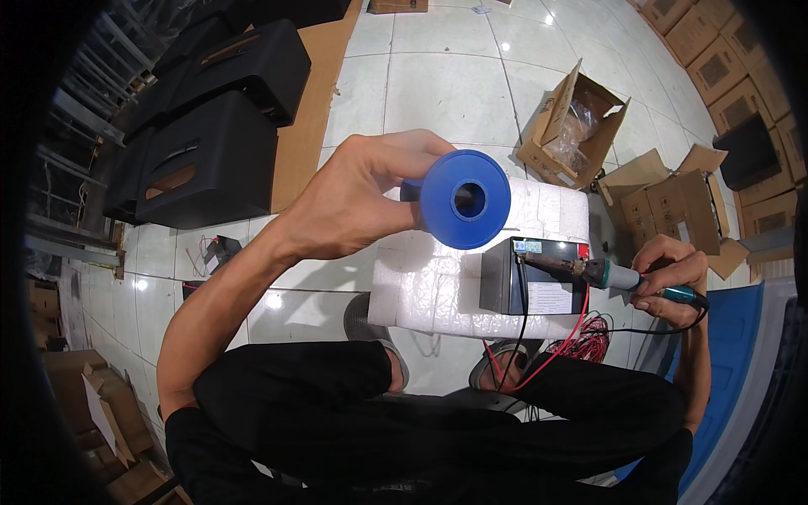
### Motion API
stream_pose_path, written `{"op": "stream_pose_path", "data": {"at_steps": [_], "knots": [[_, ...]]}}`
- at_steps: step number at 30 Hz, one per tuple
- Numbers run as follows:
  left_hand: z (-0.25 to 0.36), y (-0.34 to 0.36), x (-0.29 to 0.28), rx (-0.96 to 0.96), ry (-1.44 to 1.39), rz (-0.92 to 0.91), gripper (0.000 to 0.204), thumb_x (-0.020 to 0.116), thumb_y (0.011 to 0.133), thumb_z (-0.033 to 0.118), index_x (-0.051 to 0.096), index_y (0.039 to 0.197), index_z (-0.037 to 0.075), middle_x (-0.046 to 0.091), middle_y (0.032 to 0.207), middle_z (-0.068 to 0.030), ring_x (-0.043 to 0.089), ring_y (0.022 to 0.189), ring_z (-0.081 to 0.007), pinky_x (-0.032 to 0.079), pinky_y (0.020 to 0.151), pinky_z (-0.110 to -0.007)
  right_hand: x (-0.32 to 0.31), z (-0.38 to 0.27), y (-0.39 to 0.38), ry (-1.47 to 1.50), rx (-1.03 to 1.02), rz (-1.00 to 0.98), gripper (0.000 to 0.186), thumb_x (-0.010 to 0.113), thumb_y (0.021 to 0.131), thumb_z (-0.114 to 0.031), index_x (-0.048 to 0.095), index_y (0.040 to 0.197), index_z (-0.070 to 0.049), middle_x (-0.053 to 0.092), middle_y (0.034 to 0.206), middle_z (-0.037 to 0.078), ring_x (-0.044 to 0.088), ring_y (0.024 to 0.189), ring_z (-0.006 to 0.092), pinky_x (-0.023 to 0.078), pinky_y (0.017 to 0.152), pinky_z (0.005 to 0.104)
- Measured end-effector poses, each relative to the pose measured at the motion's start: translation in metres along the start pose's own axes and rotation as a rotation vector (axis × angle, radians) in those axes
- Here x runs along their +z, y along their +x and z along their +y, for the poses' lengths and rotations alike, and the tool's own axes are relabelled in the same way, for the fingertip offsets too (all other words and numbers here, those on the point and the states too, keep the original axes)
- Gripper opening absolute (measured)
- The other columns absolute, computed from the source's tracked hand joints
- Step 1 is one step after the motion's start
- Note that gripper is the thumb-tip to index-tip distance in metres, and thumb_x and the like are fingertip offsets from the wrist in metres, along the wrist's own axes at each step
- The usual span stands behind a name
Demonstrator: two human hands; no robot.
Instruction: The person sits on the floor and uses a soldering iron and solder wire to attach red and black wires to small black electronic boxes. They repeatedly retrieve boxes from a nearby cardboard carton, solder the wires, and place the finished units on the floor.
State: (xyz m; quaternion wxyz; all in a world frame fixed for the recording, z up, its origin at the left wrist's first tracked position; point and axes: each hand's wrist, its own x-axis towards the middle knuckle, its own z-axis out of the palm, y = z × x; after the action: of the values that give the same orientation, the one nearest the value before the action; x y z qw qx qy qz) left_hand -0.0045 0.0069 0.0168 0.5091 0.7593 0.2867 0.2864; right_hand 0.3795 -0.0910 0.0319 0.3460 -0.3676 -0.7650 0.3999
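My left hand is closed on a blue spool, its round flange and hollow centre facing up. In my right hand is a grey-and-teal soldering iron, its tip end at the top left of a dark rectangular battery with a pale label, near a terminal where a black wire joins. The battery lies on a white foam block. Red and black wires run down from it to a tangled red bundle at the lower right.
Black housings stand on cardboard at left. A small wired dark unit lies on the tiles. Open cartons are behind and right of the foam, stacked boxes at far right, a blue plastic piece at lower right.
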Motion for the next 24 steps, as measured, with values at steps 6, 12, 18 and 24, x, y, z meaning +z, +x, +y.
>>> {"op": "stream_pose_path", "data": {"at_steps": [6, 12, 18, 24], "knots": [[-0.0003, 0.0002, 0.0004, 0.013, -0.023, -0.001, 0.031, 0.081, 0.073, 0.001, 0.077, 0.104, 0.005, 0.068, 0.111, -0.0122, 0.063, 0.105, -0.0209, 0.050, 0.097, -0.035, 0.0003, -0.0002, 0.0004, -0.009, -0.002, -0.001, 0.017, 0.084, 0.066, -0.009, 0.079, 0.081, -0.003, 0.065, 0.082, 0.012, 0.061, 0.071, 0.0176, 0.046, 0.060, 0.0280], [0.0005, 0.0001, 0.0003, 0.008, -0.015, -0.004, 0.031, 0.081, 0.073, 0.002, 0.077, 0.104, 0.005, 0.068, 0.111, -0.0124, 0.063, 0.106, -0.0211, 0.050, 0.097, -0.035, 0.0002, -0.0007, 0.0006, -0.012, 0.001, 0.001, 0.016, 0.084, 0.066, -0.009, 0.079, 0.080, -0.003, 0.065, 0.082, 0.012, 0.062, 0.071, 0.0176, 0.047, 0.061, 0.0287], [0.0019, -0.0004, 0.0004, 0.000, -0.010, -0.002, 0.031, 0.081, 0.074, 0.002, 0.077, 0.104, 0.005, 0.067, 0.112, -0.0123, 0.063, 0.106, -0.0213, 0.050, 0.097, -0.036, -0.0006, -0.0024, 0.0019, -0.033, -0.008, -0.007, 0.015, 0.083, 0.067, -0.011, 0.079, 0.079, -0.003, 0.065, 0.083, 0.012, 0.062, 0.071, 0.0182, 0.047, 0.061, 0.0293], [0.0022, -0.0006, 0.0014, 0.003, -0.031, -0.003, 0.031, 0.081, 0.074, 0.001, 0.076, 0.105, 0.004, 0.067, 0.111, -0.0122, 0.062, 0.105, -0.0209, 0.050, 0.097, -0.035, -0.0027, -0.0032, 0.0027, -0.064, -0.030, -0.032, 0.014, 0.083, 0.067, -0.011, 0.079, 0.079, -0.004, 0.065, 0.083, 0.012, 0.062, 0.072, 0.0185, 0.047, 0.062, 0.0290]]}}
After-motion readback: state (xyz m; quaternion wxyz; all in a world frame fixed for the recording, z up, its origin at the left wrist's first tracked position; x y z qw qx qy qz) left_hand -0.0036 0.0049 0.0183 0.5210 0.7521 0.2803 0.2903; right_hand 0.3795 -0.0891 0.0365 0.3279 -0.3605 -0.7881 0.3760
